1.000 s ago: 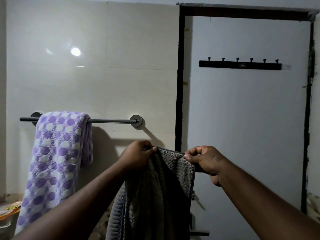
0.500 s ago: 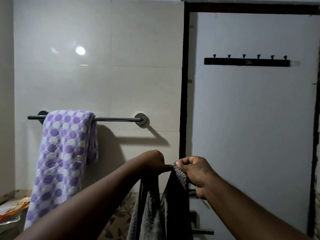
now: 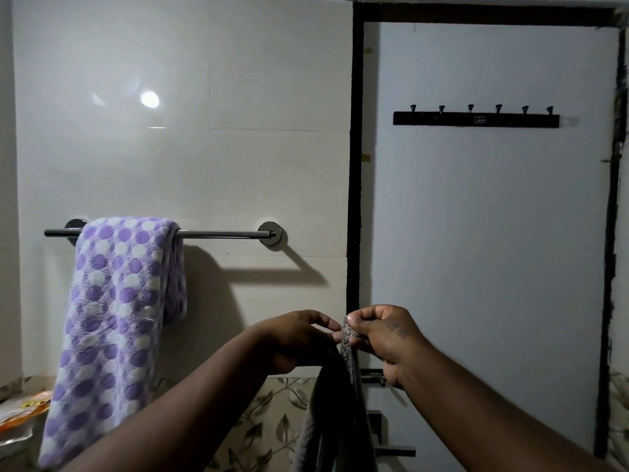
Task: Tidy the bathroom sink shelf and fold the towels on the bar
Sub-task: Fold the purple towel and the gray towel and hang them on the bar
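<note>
Now: grey towel (image 3: 340, 403), doubled corner to corner.
Hands, apart a second ago, have met; right hand (image 3: 384, 338) pinches the top edge, left hand (image 3: 292, 342) alongside, hold unclear.

The grey towel (image 3: 348, 335) that my right hand (image 3: 384, 335) pinches is a thick cloth with a rough, ribbed weave, and it is matt. At nine o'clock from it hangs the purple dotted towel (image 3: 115, 318), a soft, slightly fuzzy cloth, also matt. The bar (image 3: 221, 234) that carries it is polished metal, smooth and shining. The wall tiles (image 3: 255, 80) at eleven o'clock are glossy and smooth, and a light mirrors in them. The door (image 3: 493, 250) at two o'clock looks smooth and matt white; the hook rail (image 3: 476, 119) on it is matt black. At eight o'clock, an orange packet (image 3: 23, 412) looks like shiny plastic.
</note>
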Action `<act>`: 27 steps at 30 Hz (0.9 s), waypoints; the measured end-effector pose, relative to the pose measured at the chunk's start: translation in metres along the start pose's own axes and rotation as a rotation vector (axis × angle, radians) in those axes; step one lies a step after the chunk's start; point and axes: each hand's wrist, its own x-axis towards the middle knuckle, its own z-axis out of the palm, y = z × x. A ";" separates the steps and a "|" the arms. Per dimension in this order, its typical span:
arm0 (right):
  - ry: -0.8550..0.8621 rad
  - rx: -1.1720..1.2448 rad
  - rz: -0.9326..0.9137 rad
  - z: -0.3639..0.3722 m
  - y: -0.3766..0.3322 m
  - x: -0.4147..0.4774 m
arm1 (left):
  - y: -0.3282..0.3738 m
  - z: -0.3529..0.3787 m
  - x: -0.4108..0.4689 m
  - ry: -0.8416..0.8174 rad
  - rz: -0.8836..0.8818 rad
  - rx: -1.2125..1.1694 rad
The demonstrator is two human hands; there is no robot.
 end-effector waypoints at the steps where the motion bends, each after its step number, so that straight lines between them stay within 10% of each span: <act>1: 0.016 -0.016 -0.001 -0.002 0.001 0.001 | -0.003 -0.001 0.000 -0.008 -0.005 -0.015; 13: 0.014 -0.136 -0.011 -0.010 0.014 0.005 | -0.013 0.001 -0.001 0.021 -0.147 0.547; 27: 0.035 -0.564 -0.265 -0.011 -0.012 -0.003 | -0.003 0.025 0.006 0.279 0.099 -0.381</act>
